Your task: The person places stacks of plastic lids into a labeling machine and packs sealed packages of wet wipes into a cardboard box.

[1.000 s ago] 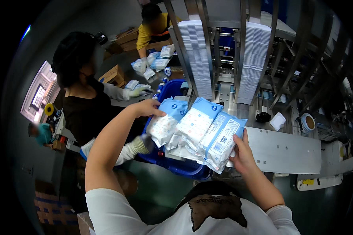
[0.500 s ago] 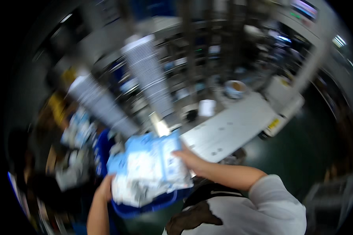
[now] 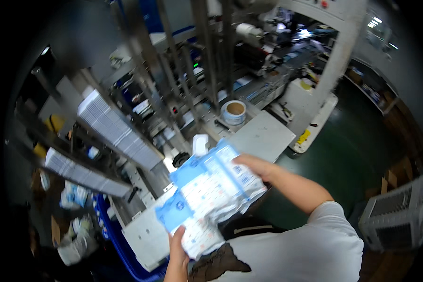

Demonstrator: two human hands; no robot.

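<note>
Holding a fanned bundle of blue-and-white packs [image 3: 210, 197] between both hands, the person keeps it in front of the chest, just over the near edge of the grey machine table [image 3: 261, 136]. The left hand [image 3: 177, 246] grips the bundle from below at its lower corner, fingers closed on the plastic; the right hand [image 3: 254, 167] clasps the upper right edge, thumb on top, fingers wrapped around the packs, its forearm running back to a white sleeve. The packs overlap one another, tilted, blue ends pointing up and left, and they hide part of the table behind them. On the table, beyond the bundle, a tape roll [image 3: 233, 112] lies flat, well apart from the hands. Just above the bundle stands a small white bottle [image 3: 200, 143], close to its top edge. Left of the table, two sloping stacks of white sheets [image 3: 115, 129] sit in metal rails, the lower one [image 3: 82, 176] further left. Below the table's left end a blue bin [image 3: 115, 237] shows its rim, with more packs [image 3: 75, 239] lying beside it on the far left. Right of the table lies dark green floor [image 3: 357, 141].
</note>
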